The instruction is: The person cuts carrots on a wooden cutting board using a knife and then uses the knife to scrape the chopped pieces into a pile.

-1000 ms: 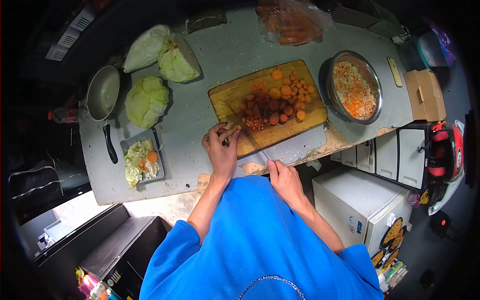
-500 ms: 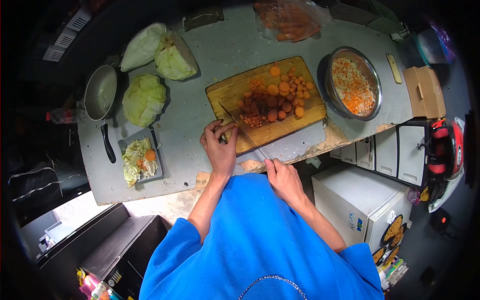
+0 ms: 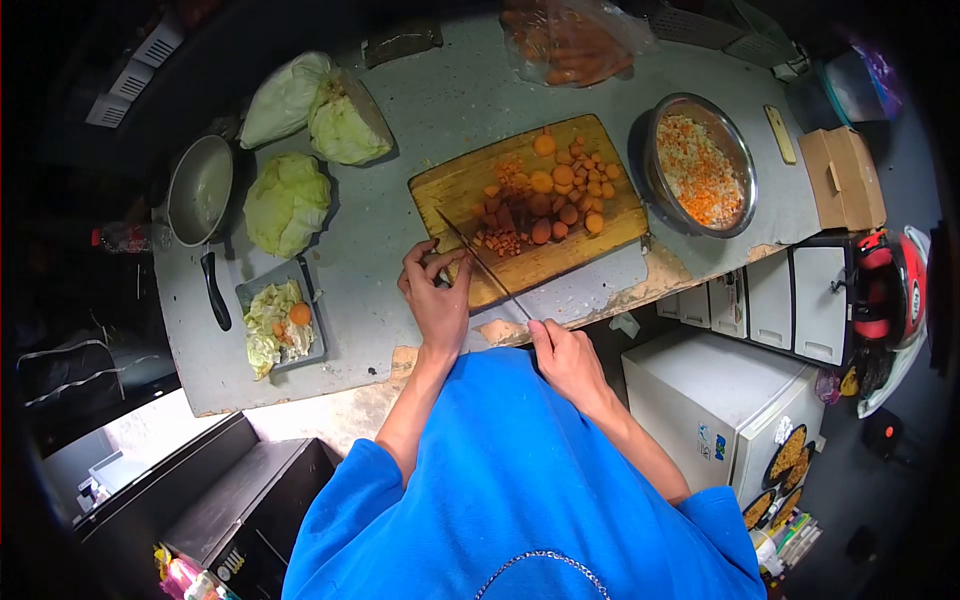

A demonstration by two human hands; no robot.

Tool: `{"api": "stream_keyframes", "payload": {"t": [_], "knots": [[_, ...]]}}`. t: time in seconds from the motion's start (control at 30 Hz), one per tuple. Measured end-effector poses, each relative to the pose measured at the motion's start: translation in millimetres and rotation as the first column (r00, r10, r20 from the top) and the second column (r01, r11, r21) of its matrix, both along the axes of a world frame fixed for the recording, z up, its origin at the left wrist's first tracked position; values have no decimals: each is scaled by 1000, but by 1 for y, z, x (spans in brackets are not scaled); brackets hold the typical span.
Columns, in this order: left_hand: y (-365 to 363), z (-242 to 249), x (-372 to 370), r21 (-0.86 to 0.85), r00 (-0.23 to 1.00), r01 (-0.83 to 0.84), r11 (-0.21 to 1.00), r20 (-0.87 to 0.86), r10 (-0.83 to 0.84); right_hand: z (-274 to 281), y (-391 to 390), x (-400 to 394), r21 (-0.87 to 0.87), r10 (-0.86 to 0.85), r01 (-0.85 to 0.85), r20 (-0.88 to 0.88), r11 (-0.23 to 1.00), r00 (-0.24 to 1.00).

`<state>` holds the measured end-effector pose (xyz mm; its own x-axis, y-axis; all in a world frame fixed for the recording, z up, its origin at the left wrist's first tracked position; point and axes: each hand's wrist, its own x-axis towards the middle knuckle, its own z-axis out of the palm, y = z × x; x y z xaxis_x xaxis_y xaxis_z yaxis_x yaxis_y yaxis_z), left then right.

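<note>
On the wooden cutting board (image 3: pixel 590 245) lie orange carrot slices (image 3: pixel 541 182) and a heap of small diced carrot (image 3: pixel 503 243). My right hand (image 3: pixel 566 358) is closed on the handle of a knife (image 3: pixel 484 265), whose blade slants up and left across the board. At the board's left edge, my left hand (image 3: pixel 437 300) has its fingers bent, beside the blade. What lies under those fingers is mostly hidden and too small to make out.
Right of the board stands a metal bowl (image 3: pixel 755 190) of chopped orange and pale bits. Cabbages (image 3: pixel 288 204), a pan (image 3: pixel 202 190) and a tray of scraps (image 3: pixel 318 345) are at the left. A bag of carrots (image 3: pixel 575 45) lies at the back.
The view has shifted slightly. The knife blade has tilted a little, and its flat side shows less brightly beside my left hand. Both hands stay in nearly the same places.
</note>
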<state>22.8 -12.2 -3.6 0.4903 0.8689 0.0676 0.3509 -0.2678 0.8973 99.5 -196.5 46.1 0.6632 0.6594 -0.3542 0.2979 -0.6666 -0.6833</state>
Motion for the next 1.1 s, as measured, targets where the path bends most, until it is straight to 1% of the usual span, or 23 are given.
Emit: {"api": "stream_keyframes", "payload": {"t": [0.1, 0.2, 0.27, 0.33, 0.4, 0.47, 0.5, 0.53, 0.57, 0.6, 0.63, 0.7, 0.73, 0.77, 0.8, 0.83, 0.87, 0.9, 0.93, 0.97, 1.0, 1.03, 1.1], "knots": [[0, 1, 0, -19, 1000, 4, 1000, 18, -3, -1, 0, -1, 15, -12, 12, -5, 1000, 1000], [1, -1, -1, -16, 1000, 7, 1000, 2, -7, 5, 4, 0, -17, -8, 8, -13, 1000, 1000], [-1, -1, -2, -18, 1000, 9, 1000, 17, -9, 10, 7, -1, -131, 17, -10, 48, 991, 999], [0, 1, 0, -9, 999, 14, 1000, 43, -14, 6, 5, -1, -101, 14, -10, 44, 995, 999], [1, 2, 2, 63, 1000, -3, 998, -27, 5, -3, 2, 2, -66, 12, -9, 48, 998, 999], [4, 2, 3, 106, 999, 33, 994, -36, -29, -14, -4, 4, 125, -31, 46, -117, 991, 993], [5, 1, 1, 141, 997, 65, 988, -55, -58, -16, -8, 7, 126, -30, 45, -118, 991, 993], [7, 0, -1, 142, 997, 66, 988, -56, -58, -17, -12, 12, 98, -86, 138, -414, 986, 906], [10, -1, 0, 179, 996, 84, 980, -44, -77, -17, -15, 17, 44, -135, 220, -667, 975, 733], [14, -1, 1, 217, 995, 103, 971, -31, -98, -1, -14, 20, -23, -191, 288, -799, 957, 571], [17, -2, 2, 219, 994, 109, 970, -29, -105, 5, -16, 26, -20, -193, 295, -798, 955, 571], [23, 1, 5, -56, 977, 68, 996, 204, -55, 12, -24, 40, -105, -195, 312, -942, 944, 274], [25, 3, 7, -52, 977, 80, 995, 203, -68, 13, -30, 44, -122, -191, 323, -962, 939, 194], [27, 8, 8, -206, 950, 107, 973, 309, -39, 15, -34, 47, -119, -190, 333, -963, 935, 190], [29, 14, 9, -353, 915, 146, 924, 403, 9, 16, -38, 49, -116, -161, 311, -979, 943, 124], [31, 21, 10, -351, 917, 153, 924, 400, 0, 17, -40, 49, -110, -132, 288, -990, 951, 58], [32, 30, 12, -554, 917, 233, 799, 399, 10, 20, -41, 48, -91, -107, 272, -993, 958, 46], [33, 34, 14, -722, 918, 297, 625, 396, 21, 18, -42, 47, -87, -103, 276, -994, 957, 44], [34, 33, 15, -720, 919, 299, 627, 395, 16, 16, -43, 45, -78, -84, 272, -996, 959, 11], [35, 29, 17, -742, 907, 334, 581, 420, 15, 14, -44, 43, -69, -65, 270, -998, 961, -21], [36, 26, 19, -762, 895, 371, 531, 446, 15, 13, -45, 42, -74, -75, 281, -997, 957, -5], [37, 23, 20, -761, 894, 378, 528, 449, 7, 13, -47, 41, -73, -75, 290, -997, 954, -3], [42, 18, 19, -673, 916, 323, 665, 399, -41, 14, -52, 40, -94, -108, 314, -994, 945, 26]]}}
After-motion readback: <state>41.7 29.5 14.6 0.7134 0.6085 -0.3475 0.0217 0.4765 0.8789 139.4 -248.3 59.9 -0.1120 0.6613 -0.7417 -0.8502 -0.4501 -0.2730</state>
